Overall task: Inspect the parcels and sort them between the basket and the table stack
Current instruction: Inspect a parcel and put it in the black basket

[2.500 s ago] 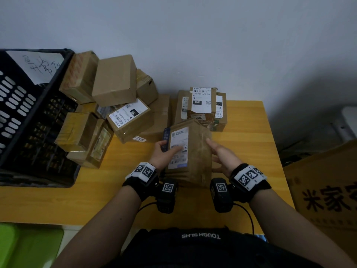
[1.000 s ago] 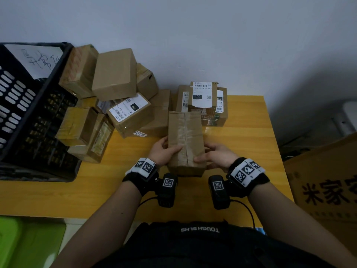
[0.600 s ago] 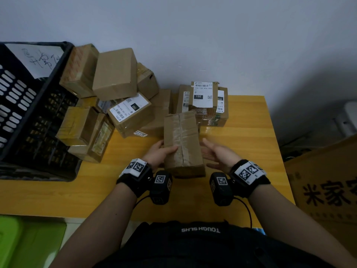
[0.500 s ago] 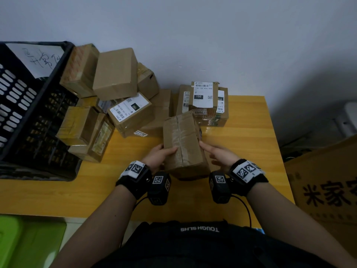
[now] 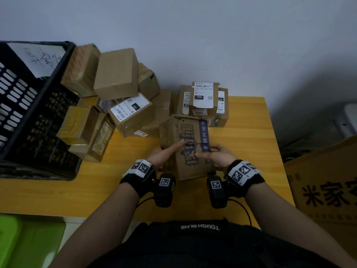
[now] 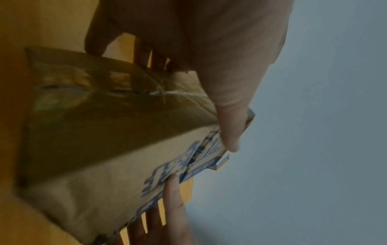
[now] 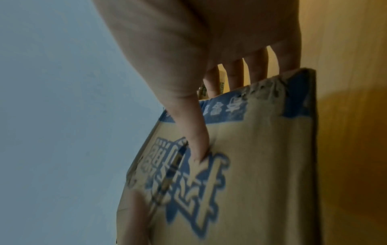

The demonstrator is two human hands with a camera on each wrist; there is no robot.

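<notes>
While a heap of brown cardboard parcels [image 5: 119,105] lies at the far left of the yellow wooden table [image 5: 249,136], a person holds one brown cardboard parcel printed with blue characters [image 5: 190,146] over the table's near middle, its printed face turned up. The left hand [image 5: 164,154] grips the parcel's left side, thumb laid across the printed face and fingers under it; the right hand [image 5: 216,154] grips the right side the same way, thumb on the blue lettering, so both hands are clamped on the same box with their thumb tips close together. In the left wrist view the parcel's [image 6: 100,149] taped side panel shows, with the left hand's fingers [image 6: 144,53] behind it. The right wrist view shows the right hand's thumb [image 7: 192,132] pressed on the blue print. A black slotted plastic basket [image 5: 29,105] stands at the left edge of the table, touching the heap. A small stack of labelled brown cardboard boxes [image 5: 204,103] sits just beyond the held parcel, against the wall.
</notes>
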